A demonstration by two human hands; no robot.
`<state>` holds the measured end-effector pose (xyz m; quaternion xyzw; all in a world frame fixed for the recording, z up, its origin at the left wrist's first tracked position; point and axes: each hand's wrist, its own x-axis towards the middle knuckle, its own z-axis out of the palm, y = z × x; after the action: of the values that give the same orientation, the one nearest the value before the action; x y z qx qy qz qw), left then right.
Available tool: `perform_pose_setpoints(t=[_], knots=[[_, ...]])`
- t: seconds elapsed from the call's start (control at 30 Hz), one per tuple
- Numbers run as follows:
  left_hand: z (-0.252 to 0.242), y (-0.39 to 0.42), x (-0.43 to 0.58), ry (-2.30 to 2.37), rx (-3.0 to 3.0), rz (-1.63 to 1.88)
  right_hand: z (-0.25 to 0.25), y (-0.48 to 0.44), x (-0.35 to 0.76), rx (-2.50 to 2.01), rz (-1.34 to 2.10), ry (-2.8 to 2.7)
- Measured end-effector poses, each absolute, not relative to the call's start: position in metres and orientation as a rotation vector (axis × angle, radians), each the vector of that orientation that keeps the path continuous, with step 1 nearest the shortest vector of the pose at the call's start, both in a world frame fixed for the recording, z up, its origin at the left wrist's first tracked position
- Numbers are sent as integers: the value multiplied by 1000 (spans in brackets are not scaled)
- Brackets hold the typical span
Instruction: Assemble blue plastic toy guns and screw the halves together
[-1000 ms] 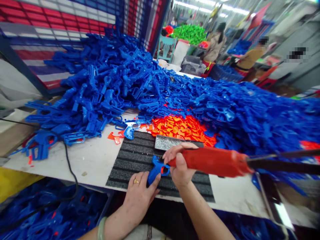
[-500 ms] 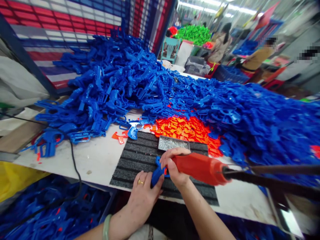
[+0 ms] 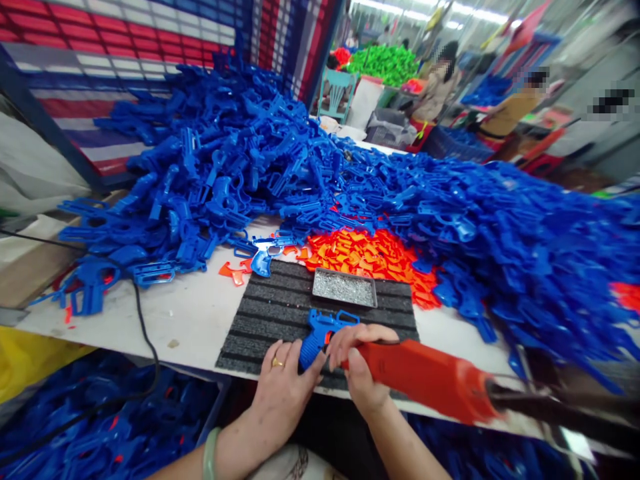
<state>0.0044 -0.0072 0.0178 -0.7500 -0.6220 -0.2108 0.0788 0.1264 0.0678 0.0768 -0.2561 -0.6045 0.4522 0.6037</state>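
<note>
- Head view, lower centre of the frame: a blue toy gun (image 3: 320,323) lies on a dark ribbed mat (image 3: 270,327), whose rough face probably keeps parts from sliding.
- Left hand (image 3: 281,383): thumb and fingers close around the gun's grip, pressing it down, apparently to steady it.
- Right hand (image 3: 365,360): fingers wrapped around the front of a red power tool (image 3: 425,380), which slants toward the lower right; they hide its tip, so contact with the gun cannot be told.
- Centre: a shallow tray (image 3: 345,303) of small silvery pieces (image 3: 345,287) sits on the mat just beyond the gun, likely for easy reach.
- Behind it, orange parts (image 3: 370,257) and heaped blue parts (image 3: 280,160) cover much of the tabletop (image 3: 125,327), seemingly kept off the working spot.
</note>
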Motion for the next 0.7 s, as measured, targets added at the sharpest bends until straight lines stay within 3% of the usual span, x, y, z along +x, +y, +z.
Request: perform_pose_setpoints(t=[0.13,0.7], knots=[[19,-7,5,-1853,-2270,-625,83,67,125,-416,1022,-1398],[7,-7,5,-1850,-2253,-701,87,47,110,-459,1055,-1403]])
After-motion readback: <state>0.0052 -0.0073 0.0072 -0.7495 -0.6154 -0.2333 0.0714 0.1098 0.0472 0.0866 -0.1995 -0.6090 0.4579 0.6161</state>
